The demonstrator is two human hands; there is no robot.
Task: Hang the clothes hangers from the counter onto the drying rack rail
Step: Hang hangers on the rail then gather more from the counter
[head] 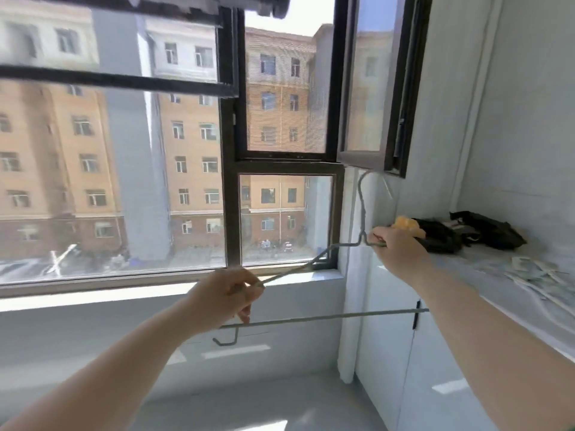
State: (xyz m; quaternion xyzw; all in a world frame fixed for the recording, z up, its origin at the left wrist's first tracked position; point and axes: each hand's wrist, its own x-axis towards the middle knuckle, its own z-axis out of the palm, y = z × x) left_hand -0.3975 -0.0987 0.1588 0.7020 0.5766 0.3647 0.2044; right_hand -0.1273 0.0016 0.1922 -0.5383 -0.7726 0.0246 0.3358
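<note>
The hanger [326, 317] is at centre frame, upright before the window with its hook uppermost. The left hand [230, 298] is curled round the left shoulder wire; the right hand [396, 251] grips the right shoulder beside the neck. Expect thin, light, springy wire. Hold it near the neck to steer the hook toward the dark bar [249, 7] at the top edge (probably the rail).
</note>
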